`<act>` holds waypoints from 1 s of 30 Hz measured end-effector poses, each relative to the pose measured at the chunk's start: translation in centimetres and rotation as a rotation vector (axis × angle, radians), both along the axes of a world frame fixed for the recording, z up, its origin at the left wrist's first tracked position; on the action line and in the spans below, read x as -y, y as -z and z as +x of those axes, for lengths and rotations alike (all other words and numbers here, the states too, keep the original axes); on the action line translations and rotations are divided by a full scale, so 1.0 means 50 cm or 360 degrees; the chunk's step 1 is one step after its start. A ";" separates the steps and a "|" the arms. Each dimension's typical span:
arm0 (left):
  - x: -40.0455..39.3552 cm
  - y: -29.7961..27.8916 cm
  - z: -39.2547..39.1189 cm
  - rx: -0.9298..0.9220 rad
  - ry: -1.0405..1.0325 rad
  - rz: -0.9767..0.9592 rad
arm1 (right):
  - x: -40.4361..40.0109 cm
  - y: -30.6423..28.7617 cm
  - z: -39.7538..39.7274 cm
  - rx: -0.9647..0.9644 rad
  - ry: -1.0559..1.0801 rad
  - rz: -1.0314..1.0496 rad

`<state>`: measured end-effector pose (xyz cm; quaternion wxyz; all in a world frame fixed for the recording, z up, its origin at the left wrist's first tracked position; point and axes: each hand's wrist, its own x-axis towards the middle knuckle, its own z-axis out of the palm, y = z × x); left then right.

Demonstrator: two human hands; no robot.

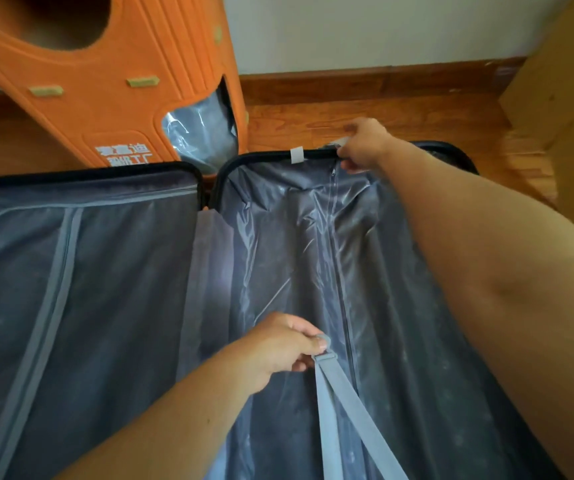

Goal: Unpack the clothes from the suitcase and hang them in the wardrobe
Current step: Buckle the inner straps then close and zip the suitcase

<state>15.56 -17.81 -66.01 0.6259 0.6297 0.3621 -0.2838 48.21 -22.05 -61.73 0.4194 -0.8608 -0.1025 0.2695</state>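
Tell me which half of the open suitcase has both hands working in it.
The right half, lined with shiny plastic. The left hand pinches its grey strap and the right hand grips its far rim. The left half is untouched.

We have one view only, from a wide-angle camera on the person's head. It looks forward and steeply down, close over the open suitcase [209,188] on the wooden floor [347,116], with both forearms reaching in from the near edge and the wall [365,29] far off.
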 end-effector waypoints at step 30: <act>0.120 0.056 0.084 0.0275 0.0300 0.0613 | 0.382 0.116 -0.593 -0.0745 0.0654 0.0351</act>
